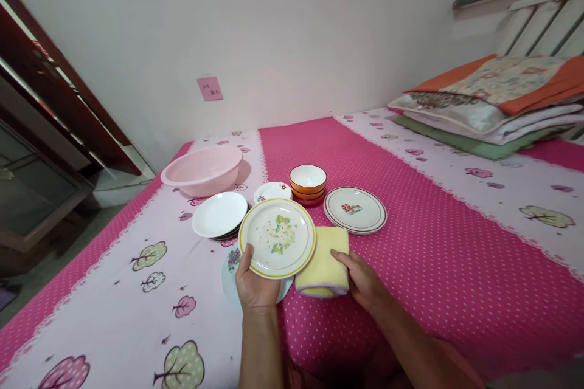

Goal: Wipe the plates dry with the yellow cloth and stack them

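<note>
My left hand (252, 284) grips the near rim of a round plate with a yellow edge and a green flower print (277, 237), held a little above the bed. Under it lies another pale plate (228, 276), partly hidden. My right hand (360, 279) rests on a folded yellow cloth (323, 261) beside the plate, fingers curled over its right edge.
On the pink dotted bedsheet (433, 255) stand a white plate stack (219, 214), a small floral dish (272, 192), stacked orange bowls (308, 183), a rimmed plate stack (354, 209) and a pink basin (203, 169). Folded bedding (493, 103) lies far right. Dark furniture (41, 152) stands left.
</note>
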{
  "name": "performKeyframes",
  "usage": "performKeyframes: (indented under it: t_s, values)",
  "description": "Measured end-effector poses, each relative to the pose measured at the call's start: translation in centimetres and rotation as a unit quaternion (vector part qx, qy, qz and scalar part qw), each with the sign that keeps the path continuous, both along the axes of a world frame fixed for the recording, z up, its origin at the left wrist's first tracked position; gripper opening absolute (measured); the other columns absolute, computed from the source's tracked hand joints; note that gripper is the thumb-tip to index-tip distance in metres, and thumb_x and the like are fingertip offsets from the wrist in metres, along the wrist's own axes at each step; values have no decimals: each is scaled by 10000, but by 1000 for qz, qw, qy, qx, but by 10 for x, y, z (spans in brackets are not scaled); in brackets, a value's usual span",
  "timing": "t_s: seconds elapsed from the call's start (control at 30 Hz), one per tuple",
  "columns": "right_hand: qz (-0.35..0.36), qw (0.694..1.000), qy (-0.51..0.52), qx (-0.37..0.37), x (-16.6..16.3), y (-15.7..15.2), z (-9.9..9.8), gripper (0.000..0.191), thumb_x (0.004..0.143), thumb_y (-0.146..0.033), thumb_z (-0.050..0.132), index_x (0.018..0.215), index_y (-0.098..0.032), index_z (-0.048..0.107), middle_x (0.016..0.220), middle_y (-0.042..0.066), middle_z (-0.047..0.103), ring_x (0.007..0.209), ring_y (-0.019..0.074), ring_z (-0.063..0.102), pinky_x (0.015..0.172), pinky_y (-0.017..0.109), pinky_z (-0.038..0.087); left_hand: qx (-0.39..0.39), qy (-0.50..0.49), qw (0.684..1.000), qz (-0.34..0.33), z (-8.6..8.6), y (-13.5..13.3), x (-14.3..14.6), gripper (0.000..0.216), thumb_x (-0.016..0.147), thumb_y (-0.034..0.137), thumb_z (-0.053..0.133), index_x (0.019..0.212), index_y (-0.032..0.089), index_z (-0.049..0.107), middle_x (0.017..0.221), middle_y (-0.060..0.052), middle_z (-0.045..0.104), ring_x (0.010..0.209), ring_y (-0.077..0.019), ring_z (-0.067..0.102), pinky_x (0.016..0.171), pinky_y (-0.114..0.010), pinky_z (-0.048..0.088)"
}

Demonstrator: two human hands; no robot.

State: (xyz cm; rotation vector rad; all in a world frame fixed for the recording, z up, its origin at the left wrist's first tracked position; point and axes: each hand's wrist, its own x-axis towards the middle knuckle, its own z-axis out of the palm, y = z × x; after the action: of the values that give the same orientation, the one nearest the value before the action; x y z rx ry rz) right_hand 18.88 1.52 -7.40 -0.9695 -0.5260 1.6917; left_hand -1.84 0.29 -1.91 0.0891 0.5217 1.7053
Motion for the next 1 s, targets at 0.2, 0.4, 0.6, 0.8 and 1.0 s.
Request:
performKeyframes:
  t_s: [0.2, 0.4, 0.6, 0.8, 1.0]
  values:
    - [-19, 1000, 1, -12, 3, -3, -2, 328, 635, -243, 800, 950, -158, 760, 952, 99, 829, 850, 315, 775, 750, 383, 616, 15, 3, 1000, 26, 11, 3, 7, 512, 1037, 519, 433, 1473, 296, 584, 1524, -84, 591, 1502, -304, 421, 1242, -540, 314]
    - [-90, 995, -36, -19, 25, -3, 9, 359, 662, -266, 833, 999, -186, 740, 973, 65, 828, 849, 289, 771, 689, 336, 613, -5, 0, 1000, 2, 13, 9, 13, 638, 1009, 675, 360, 1442, 285, 619, 1511, -104, 606, 1469, -333, 466, 1199, -549, 381]
    - [-180, 978, -103, 16, 37, -12, 45, 560, 626, -326, 885, 1152, -209, 734, 1096, 54, 813, 913, 291, 763, 640, 310, 617, -19, -3, 1000, -21, 10, 12, 19, 629, 1010, 653, 364, 1421, 266, 640, 1496, -113, 619, 1462, -337, 474, 1192, -532, 396]
    - [-234, 953, -187, 46, 48, -22, 89, 664, 613, -432, 900, 1207, -197, 719, 1111, 118, 802, 846, 321, 769, 562, 332, 606, -14, -21, 999, -24, 11, 13, 25, 608, 1019, 630, 391, 1435, 254, 627, 1466, -125, 643, 1439, -332, 504, 1196, -528, 391]
    - [-231, 861, -410, 192, 40, -15, 135, 484, 789, -516, 784, 1152, -207, 703, 965, 67, 777, 742, 256, 714, 580, 330, 574, 26, -56, 996, -66, 5, 16, 33, 617, 1013, 621, 434, 1464, 233, 596, 1473, -152, 631, 1409, -341, 537, 1201, -549, 374]
